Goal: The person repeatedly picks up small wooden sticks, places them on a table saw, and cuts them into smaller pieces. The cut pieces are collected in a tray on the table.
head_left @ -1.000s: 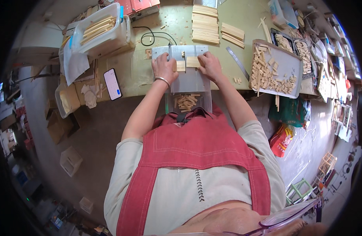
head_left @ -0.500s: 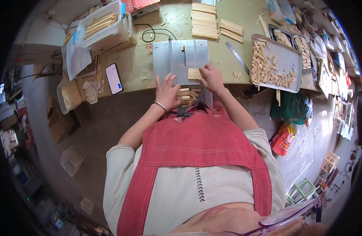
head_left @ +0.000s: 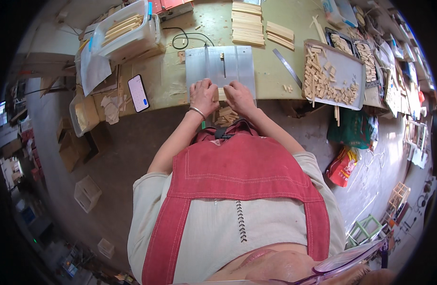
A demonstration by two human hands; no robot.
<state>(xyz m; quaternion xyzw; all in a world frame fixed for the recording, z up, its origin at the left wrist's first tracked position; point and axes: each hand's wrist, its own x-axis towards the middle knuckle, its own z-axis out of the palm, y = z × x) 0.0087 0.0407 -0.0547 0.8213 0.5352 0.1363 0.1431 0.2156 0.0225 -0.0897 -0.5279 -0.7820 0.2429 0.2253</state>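
Both my hands are closed at the near edge of a grey metal work plate (head_left: 195,64), which looks like a small table saw's top. A narrow slot (head_left: 224,70) with a small brass-coloured part at its far end runs down its middle. My left hand (head_left: 203,97) and my right hand (head_left: 240,98) grip the two ends of a pale wood strip (head_left: 222,93), which shows only in the gap between them. Just below the hands, at my apron, lies a heap of cut wood blocks (head_left: 225,116).
Stacked wood slats (head_left: 247,23) lie beyond the plate. At right are a steel ruler (head_left: 286,67) and a tray (head_left: 344,52) of small wood pieces. To the left rest a phone (head_left: 138,93) and a plastic bin (head_left: 118,47) of sticks. A black cable (head_left: 184,34) curls behind the plate.
My left hand has moved up from the block heap onto the plate's near edge and closed on the strip. My right hand has shifted left and slightly nearer, with the strip.
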